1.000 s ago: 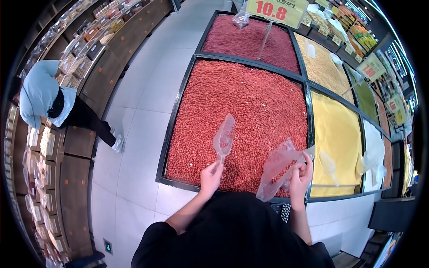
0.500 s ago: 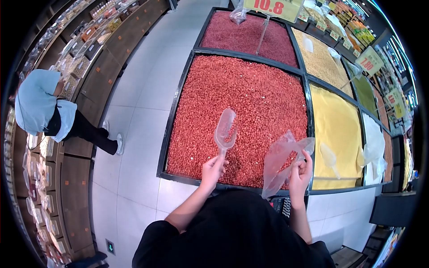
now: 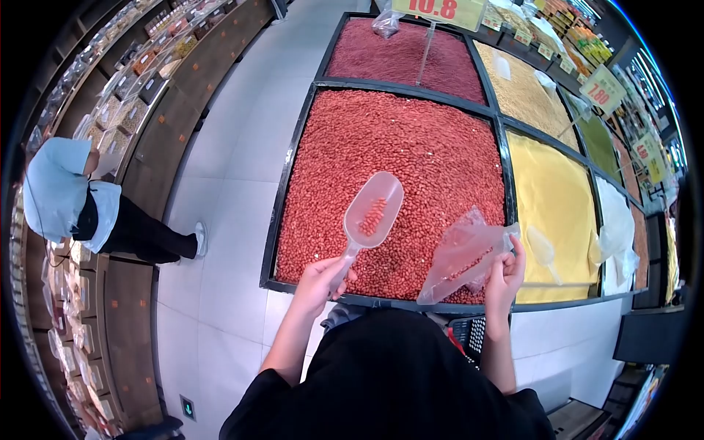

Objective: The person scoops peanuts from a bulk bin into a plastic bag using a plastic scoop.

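Note:
My left hand (image 3: 320, 286) is closed round the handle of a clear plastic scoop (image 3: 374, 209). A small heap of red peanuts lies in the scoop, which is raised over the large bin of red peanuts (image 3: 330, 161). My right hand (image 3: 505, 272) pinches the top edge of a clear plastic bag (image 3: 462, 257) at the bin's near right corner. The bag hangs open to the left of that hand, and some red peanuts show in or through it.
A yellow-covered bin (image 3: 554, 205) with a second scoop (image 3: 543, 251) adjoins on the right. Beyond stand a dark red bin (image 3: 396, 55) and a price sign (image 3: 440, 10). A person (image 3: 70, 191) stands at the left shelves. A black basket (image 3: 469, 336) is below the bin's front edge.
My left hand has shifted slightly left and turned the scoop, which now shows peanuts gathered in it. The bag has tilted further left. The person at the left has moved a little nearer.

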